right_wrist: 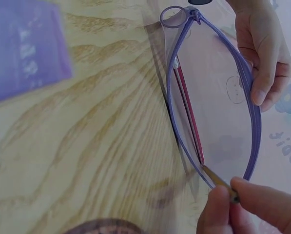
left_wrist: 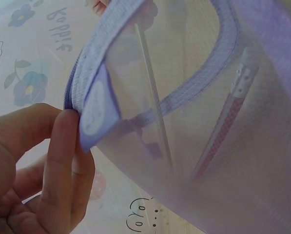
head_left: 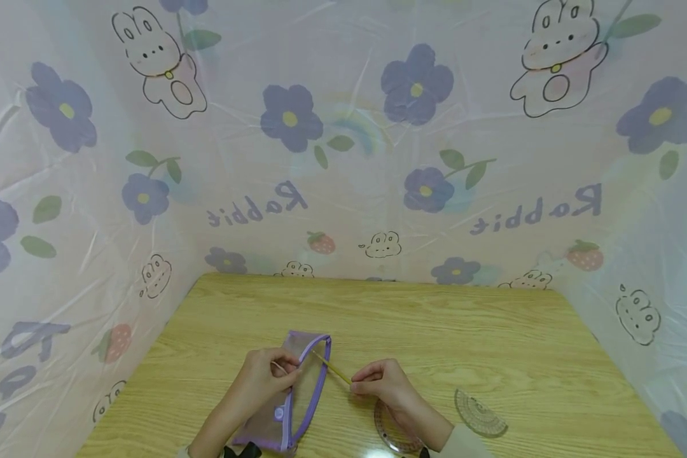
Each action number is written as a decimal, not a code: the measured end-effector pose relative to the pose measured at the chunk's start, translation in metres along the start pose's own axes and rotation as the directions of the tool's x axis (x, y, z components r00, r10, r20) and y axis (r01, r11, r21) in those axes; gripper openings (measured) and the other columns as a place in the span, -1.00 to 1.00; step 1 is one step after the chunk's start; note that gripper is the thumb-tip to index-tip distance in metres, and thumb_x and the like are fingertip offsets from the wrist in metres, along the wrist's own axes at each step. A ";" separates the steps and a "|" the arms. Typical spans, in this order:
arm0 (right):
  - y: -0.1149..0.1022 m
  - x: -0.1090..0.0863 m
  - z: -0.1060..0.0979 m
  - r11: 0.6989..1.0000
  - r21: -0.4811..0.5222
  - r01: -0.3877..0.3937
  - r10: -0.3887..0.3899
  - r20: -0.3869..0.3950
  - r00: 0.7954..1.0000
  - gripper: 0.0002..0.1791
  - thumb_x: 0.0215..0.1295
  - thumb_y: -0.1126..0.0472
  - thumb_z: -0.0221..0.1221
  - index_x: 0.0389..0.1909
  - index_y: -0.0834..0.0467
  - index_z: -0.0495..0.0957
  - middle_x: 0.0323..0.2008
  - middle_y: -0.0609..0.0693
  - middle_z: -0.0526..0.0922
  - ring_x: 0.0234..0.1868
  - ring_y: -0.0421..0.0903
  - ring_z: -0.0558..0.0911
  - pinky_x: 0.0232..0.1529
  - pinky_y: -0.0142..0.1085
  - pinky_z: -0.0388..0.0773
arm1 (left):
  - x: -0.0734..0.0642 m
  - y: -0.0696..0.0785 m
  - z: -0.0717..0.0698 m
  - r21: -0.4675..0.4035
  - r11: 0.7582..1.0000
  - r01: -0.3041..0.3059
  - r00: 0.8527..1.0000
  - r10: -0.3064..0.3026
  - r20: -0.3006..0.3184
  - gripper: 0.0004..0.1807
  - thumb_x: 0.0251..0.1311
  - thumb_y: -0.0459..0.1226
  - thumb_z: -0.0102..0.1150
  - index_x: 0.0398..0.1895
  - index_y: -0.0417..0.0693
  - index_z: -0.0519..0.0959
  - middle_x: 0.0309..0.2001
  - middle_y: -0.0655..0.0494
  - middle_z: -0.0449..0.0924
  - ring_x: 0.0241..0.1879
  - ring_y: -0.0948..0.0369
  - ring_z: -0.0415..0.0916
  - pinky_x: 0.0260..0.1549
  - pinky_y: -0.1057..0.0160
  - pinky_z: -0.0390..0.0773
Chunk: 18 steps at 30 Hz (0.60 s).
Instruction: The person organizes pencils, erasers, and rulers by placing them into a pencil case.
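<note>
A see-through purple zip pencil case (head_left: 263, 420) lies on the table with its zipper spread open. My left hand (head_left: 269, 375) pinches the case's zipper edge between thumb and fingers, by a small purple tab (left_wrist: 97, 109). My right hand (head_left: 386, 385) pinches a thin yellow pencil (head_left: 336, 371) near one end. The pencil's other end reaches through the opening, and the left wrist view shows it slanting inside the case. A red pencil (right_wrist: 188, 109) with a white eraser end rests within the case.
A clear round-edged protractor (head_left: 382, 434) lies partly hidden under my right wrist. Farther right is a semicircular protractor (head_left: 481, 413). A glossy purple packet (right_wrist: 28, 53) appears at the right wrist view's upper left. Rabbit-and-flower sheeting (head_left: 349, 165) walls in the wooden table (head_left: 435, 331).
</note>
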State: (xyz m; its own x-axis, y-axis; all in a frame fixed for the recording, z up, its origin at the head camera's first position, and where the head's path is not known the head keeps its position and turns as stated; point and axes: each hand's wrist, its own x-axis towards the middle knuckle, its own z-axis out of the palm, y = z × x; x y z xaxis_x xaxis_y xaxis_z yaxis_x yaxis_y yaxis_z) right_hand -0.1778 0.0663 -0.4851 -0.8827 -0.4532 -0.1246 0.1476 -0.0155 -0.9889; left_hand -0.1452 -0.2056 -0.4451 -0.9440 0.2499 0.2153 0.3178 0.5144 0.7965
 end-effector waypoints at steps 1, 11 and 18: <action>0.000 0.000 0.001 1.000 -0.002 0.000 0.000 -0.005 1.000 -0.79 0.15 0.50 0.31 -0.25 0.58 0.58 -0.41 0.16 0.72 -0.36 -0.04 0.73 -0.24 -0.29 0.72 | 0.000 0.000 0.000 -0.004 1.000 0.000 1.000 0.000 0.003 -0.92 0.17 -0.46 0.36 -0.29 -0.32 0.66 -0.43 0.05 0.64 -0.52 0.33 0.61 -0.52 0.41 0.67; 0.001 0.005 0.009 0.999 -0.050 0.012 -0.015 -0.060 0.998 -0.81 0.12 0.52 0.33 -0.28 0.57 0.60 -0.44 0.18 0.72 -0.44 -0.09 0.71 -0.28 -0.26 0.73 | 0.000 -0.001 0.001 -0.005 1.000 -0.007 1.000 0.007 0.009 -0.91 0.18 -0.48 0.34 -0.27 -0.36 0.65 -0.43 0.04 0.64 -0.53 0.34 0.62 -0.52 0.41 0.67; 0.001 0.007 0.014 0.998 -0.068 0.008 -0.013 -0.072 0.997 -0.80 0.11 0.51 0.35 -0.27 0.55 0.61 -0.44 0.17 0.72 -0.42 -0.09 0.71 -0.25 -0.24 0.73 | 0.001 -0.001 0.001 0.014 0.999 -0.034 0.999 0.034 0.008 -0.92 0.18 -0.49 0.34 -0.27 -0.33 0.66 -0.42 0.01 0.67 -0.52 0.35 0.62 -0.51 0.42 0.67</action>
State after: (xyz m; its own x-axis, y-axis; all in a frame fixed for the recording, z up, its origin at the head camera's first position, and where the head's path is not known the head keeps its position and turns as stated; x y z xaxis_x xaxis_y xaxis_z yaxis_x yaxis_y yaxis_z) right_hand -0.1775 0.0509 -0.4863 -0.9144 -0.3874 -0.1173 0.1099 0.0413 -0.9931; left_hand -0.1462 -0.2054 -0.4467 -0.9321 0.2739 0.2371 0.3505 0.5171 0.7809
